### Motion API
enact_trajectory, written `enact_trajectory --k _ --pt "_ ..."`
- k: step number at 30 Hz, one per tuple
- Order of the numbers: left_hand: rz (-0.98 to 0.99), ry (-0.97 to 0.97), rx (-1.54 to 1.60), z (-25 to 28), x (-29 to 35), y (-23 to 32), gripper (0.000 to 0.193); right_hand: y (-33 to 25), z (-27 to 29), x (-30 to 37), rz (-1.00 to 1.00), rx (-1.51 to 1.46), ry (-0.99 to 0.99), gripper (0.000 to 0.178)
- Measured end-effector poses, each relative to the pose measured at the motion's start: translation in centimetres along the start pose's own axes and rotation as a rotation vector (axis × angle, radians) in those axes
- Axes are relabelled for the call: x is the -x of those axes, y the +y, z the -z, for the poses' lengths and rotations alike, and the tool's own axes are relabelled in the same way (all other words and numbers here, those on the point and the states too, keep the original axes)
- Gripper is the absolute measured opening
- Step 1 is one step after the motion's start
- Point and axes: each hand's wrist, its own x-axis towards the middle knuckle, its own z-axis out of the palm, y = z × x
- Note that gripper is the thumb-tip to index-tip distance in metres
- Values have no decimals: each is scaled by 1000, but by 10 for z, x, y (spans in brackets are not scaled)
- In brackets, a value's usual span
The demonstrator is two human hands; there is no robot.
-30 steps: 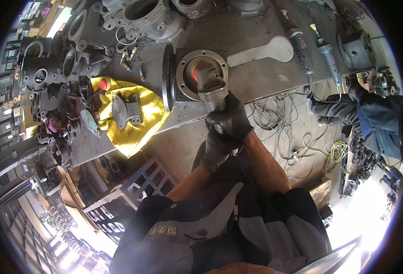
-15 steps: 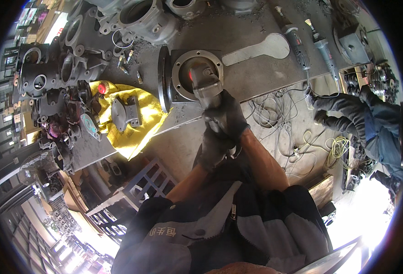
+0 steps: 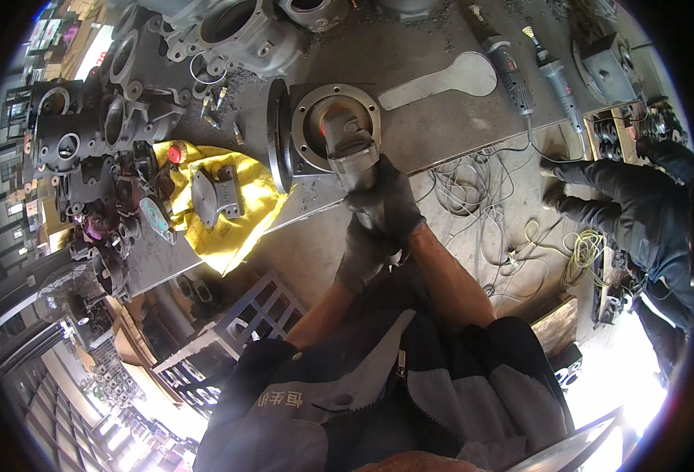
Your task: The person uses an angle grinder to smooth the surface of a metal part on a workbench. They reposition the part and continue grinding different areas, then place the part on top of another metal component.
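Both of my hands wear dark gloves and grip one angle grinder [image 3: 356,164]. My right hand [image 3: 398,200] is wrapped round its body behind the metal head. Lower down and to the left, my left hand [image 3: 361,250] is closed round the rear of the tool. The grinder's head lies over the opening of a round metal flange [image 3: 300,130] with bolt holes, and an orange-red glow shows at its left side. Its working face is hidden under the head. A second dark flange [image 3: 278,145] stands on edge just left of it.
Large castings [image 3: 252,43] crowd the bench's back left. A yellow cloth [image 3: 241,228] carries a small metal part [image 3: 205,198]. Right of the flange lie a flat paddle-shaped plate [image 3: 449,81] and two corded die grinders [image 3: 511,75]. Cables [image 3: 469,189] coil on the floor near another person's legs [image 3: 610,212].
The grinder's head has shifted slightly within the flange opening, and its glow looks more orange. The other person's legs at the right have moved. My grip stays the same.
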Motion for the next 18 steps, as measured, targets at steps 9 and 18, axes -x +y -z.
enact_trajectory --k 9,18 --pt "-110 -20 26 1 -4 8 62 -9 -4 1 -44 165 26 62" --pt "52 -21 160 -10 3 22 59 -20 11 -1 -113 51 -33 75"
